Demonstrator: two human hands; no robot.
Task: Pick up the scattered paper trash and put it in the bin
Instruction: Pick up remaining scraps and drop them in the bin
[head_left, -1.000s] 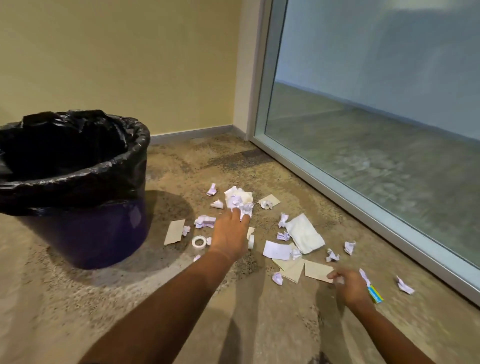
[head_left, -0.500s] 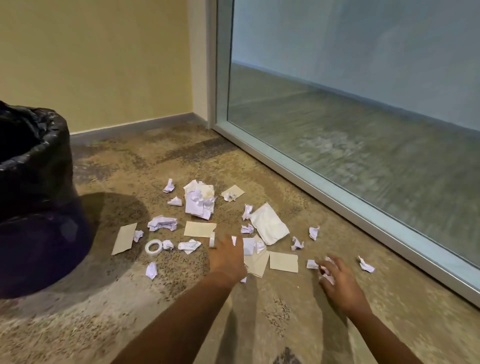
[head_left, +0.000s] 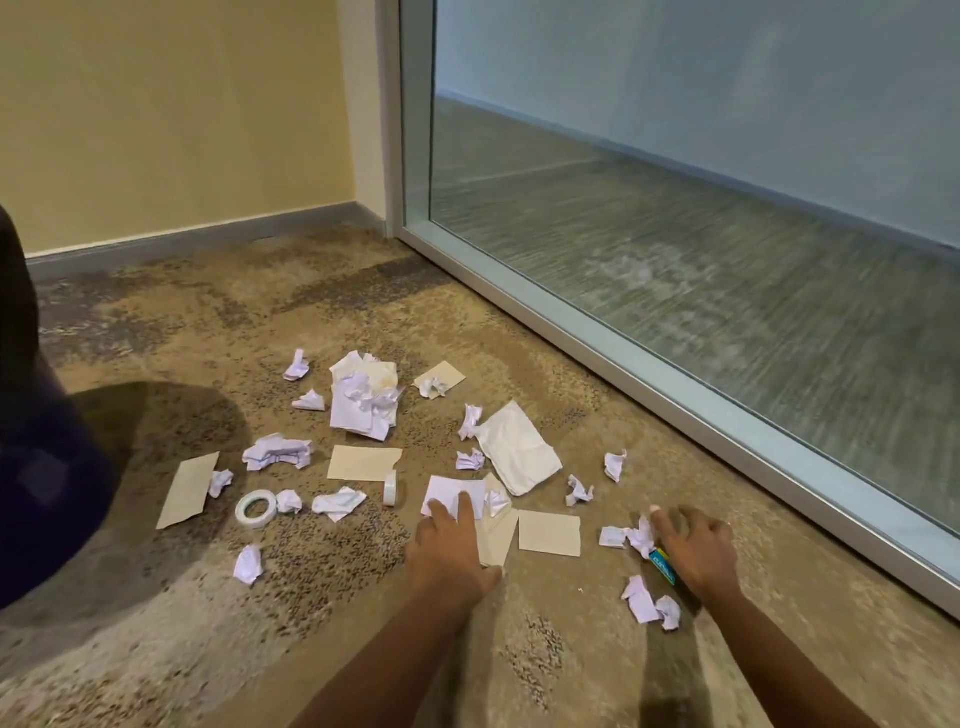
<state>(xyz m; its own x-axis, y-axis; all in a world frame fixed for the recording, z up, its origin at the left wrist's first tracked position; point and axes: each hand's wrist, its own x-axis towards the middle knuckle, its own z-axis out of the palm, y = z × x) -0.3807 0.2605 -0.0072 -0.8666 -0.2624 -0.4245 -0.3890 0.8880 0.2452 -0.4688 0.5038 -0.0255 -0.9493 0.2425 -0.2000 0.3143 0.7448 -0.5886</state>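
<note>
Several crumpled white scraps and flat beige slips lie scattered on the carpet. The biggest white pile (head_left: 363, 397) is at the back, and a folded white sheet (head_left: 519, 449) lies to its right. My left hand (head_left: 447, 545) lies flat, its fingertips on a small white sheet (head_left: 447, 491). My right hand (head_left: 693, 551) has its fingers spread and touches a crumpled scrap (head_left: 640, 535); a blue wrapper (head_left: 663, 567) lies under its edge. Neither hand has lifted anything. Only the dark side of the bin (head_left: 36, 467) shows, at the left edge.
A tape roll (head_left: 255, 508) lies flat left of centre and a second roll (head_left: 390, 487) stands on edge. A glass wall with a metal sill (head_left: 675, 384) runs along the right. A yellow wall with a grey skirting (head_left: 197, 234) closes the back.
The view has swung right, so the bin has slid almost out of frame. My left hand drew back from the far pile onto the near white sheet. My right hand reached the crumpled scrap.
</note>
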